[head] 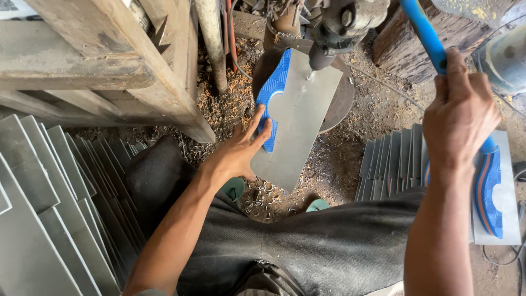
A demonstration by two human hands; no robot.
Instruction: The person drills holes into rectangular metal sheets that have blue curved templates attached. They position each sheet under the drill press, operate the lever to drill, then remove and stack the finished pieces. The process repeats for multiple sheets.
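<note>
My left hand (pixel 241 151) presses flat on a grey metal plate (pixel 298 118) with a blue handle (pixel 272 93) along its left edge. The plate lies on a round drill-press table (pixel 341 101), and the drill's chuck (pixel 322 52) stands over its top end. My right hand (pixel 459 112) is raised at the right and grips a blue lever (pixel 424 33) that slants up to the machine head. My dark trousers (pixel 329 246) fill the lower middle.
A stack of grey metal plates (pixel 55 208) leans at the left. More plates (pixel 392 159) stand on edge at the right, beside a plate with a blue handle (pixel 493 192). Wooden beams (pixel 109 60) sit upper left. Metal shavings cover the dirt floor (pixel 334 170).
</note>
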